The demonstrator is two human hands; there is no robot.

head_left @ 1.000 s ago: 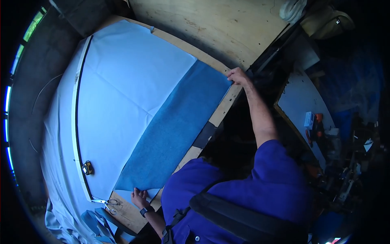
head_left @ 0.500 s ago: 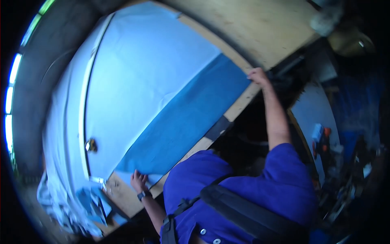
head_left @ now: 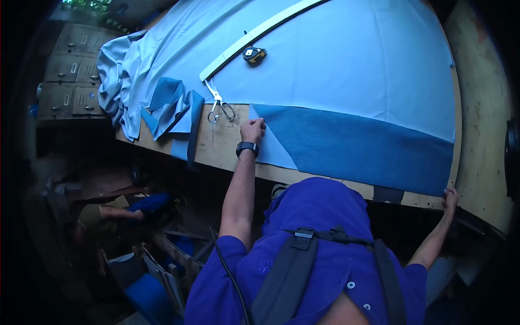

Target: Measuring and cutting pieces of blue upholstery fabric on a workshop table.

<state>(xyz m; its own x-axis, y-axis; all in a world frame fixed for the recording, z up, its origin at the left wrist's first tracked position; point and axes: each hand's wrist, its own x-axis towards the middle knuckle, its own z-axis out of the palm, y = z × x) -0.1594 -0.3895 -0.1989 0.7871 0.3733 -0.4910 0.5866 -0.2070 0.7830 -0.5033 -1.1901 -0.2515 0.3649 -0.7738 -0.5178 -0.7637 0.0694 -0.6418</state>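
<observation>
A large pale blue fabric sheet (head_left: 336, 70) covers the table, its near part showing as a darker blue band (head_left: 368, 146). At the band's left end lies a pale triangular flap (head_left: 273, 147). My left hand (head_left: 252, 130), with a dark watch on the wrist, rests closed on this end, fingers curled at the fabric's left edge. Far to the right, my right hand (head_left: 450, 199) pinches the band's near corner at the table's edge. Scissors (head_left: 221, 105) lie with handles apart just beyond my left hand.
A long straightedge (head_left: 260, 33) and a tape measure (head_left: 253, 54) lie on the sheet. Fabric scraps (head_left: 172, 108) sit at the table's left. Metal lockers (head_left: 70, 70) stand at the far left. Another person (head_left: 103, 214) is low down at the left, among boards.
My view has swung to the left, bringing the lockers and the other person into sight. My left hand is still at the band's left end, my right hand at its right corner.
</observation>
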